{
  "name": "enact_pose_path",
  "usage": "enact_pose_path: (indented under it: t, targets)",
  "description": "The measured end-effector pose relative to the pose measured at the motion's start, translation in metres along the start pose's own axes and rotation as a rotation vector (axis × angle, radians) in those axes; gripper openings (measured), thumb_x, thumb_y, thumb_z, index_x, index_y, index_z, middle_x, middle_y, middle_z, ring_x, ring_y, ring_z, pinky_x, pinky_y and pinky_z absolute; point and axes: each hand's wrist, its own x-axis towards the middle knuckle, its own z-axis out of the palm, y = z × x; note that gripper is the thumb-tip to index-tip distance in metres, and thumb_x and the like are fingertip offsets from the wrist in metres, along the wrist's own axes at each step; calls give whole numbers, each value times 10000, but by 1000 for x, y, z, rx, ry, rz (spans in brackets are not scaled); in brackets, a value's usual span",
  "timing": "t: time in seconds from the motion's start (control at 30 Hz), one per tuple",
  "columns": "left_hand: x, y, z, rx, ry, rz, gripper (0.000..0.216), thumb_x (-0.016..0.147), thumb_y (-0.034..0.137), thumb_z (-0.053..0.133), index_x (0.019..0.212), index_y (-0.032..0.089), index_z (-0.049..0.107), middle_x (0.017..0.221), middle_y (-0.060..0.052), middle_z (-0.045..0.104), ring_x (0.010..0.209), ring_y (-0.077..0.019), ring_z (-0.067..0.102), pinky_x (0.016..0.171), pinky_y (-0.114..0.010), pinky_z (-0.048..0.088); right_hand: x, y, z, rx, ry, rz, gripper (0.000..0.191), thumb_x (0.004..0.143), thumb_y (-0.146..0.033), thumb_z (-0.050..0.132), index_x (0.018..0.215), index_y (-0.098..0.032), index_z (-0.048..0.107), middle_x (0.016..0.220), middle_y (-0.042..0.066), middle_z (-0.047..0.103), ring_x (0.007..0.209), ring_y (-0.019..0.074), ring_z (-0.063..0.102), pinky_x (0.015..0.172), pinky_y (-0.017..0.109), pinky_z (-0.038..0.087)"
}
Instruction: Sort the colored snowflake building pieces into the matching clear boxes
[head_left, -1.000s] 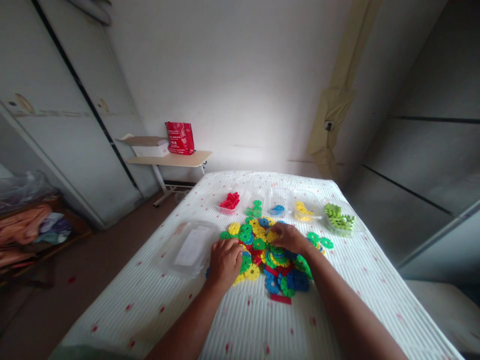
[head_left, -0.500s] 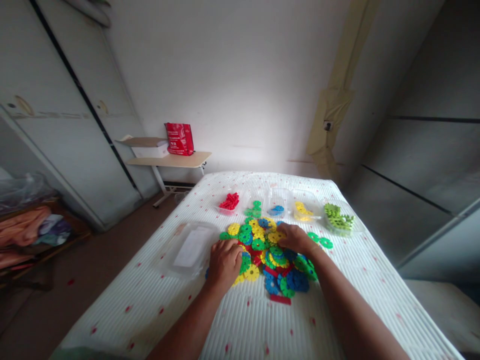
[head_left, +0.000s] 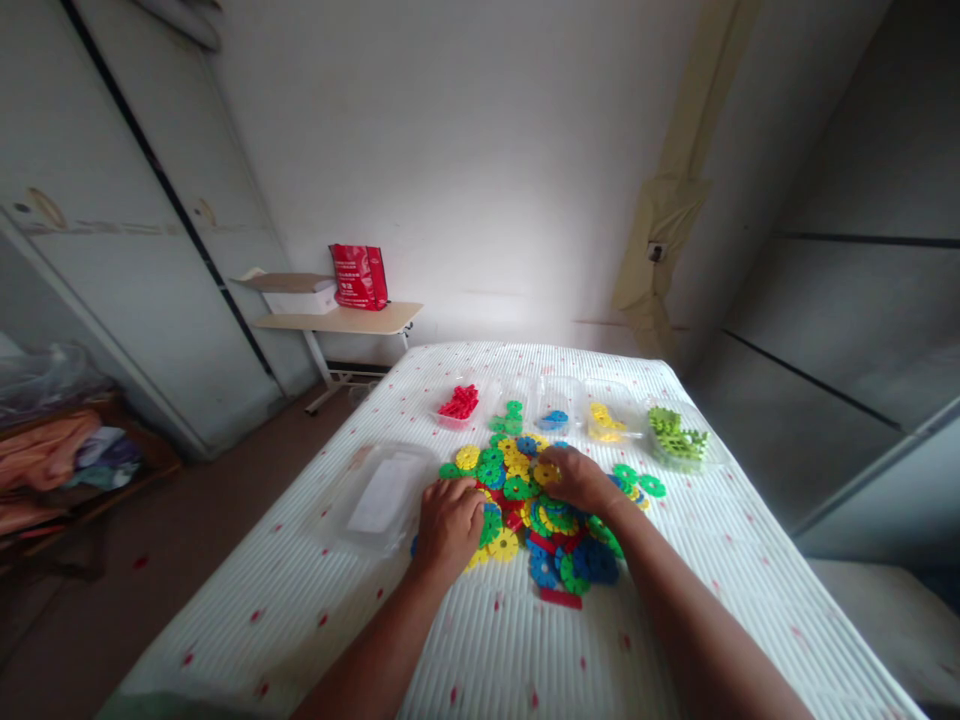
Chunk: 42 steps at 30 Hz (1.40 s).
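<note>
A heap of plastic notched discs [head_left: 517,488] in yellow, green and blue, mixed with red pieces, lies on the covered table. My left hand [head_left: 451,520] rests flat at the heap's left side, fingers stretched forward over the discs' edge. Above the far right part of the heap, my right hand [head_left: 576,478] is bent with thumb and fingers closed at a yellow notched disc [head_left: 547,473]. The hand itself hides part of its grip. A red bar-shaped piece [head_left: 561,599] lies at the near edge of the heap.
Clear tubs stand in a row behind the heap, holding red pieces [head_left: 459,402], green discs [head_left: 513,412], blue discs [head_left: 554,420], yellow discs [head_left: 604,420] and light green pieces [head_left: 678,434]. A clear lid [head_left: 352,505] with white paper [head_left: 386,492] lies left.
My right hand has shifted slightly left and nearer over the heap, and the yellow disc at its fingertips has moved a little left. My left hand has stayed in place.
</note>
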Motion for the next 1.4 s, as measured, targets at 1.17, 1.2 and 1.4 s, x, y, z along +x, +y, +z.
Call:
enact_pose_path:
  t: [1.17,1.2,1.4]
  targets:
    - [3,4,-5,19,-39,-18,179,820,134,503,827,239,647,967,-32,655,933,-215,563,815,-378,386,-8,-22,-6,-299,47,232,375,795,-473,584,1033,-187,624,940,133,700,897,291,654,723,350,470]
    - [3,3,-5,21,-35,-15,180,820,135,503,829,241,648,973,-32,656,934,-216,564,814,-378,386,-8,-28,-2,-323,26,245,395,774,-477,602,1037,-183,621,956,142,693,916,303,648,723,357,472]
    - [1,-1,-2,30,-19,5,184,823,144,505,839,247,656,998,-32,661,940,-221,572,805,-380,389,-5,-36,4,-342,30,275,322,778,-360,577,1041,-178,614,1006,143,673,960,292,628,749,365,476]
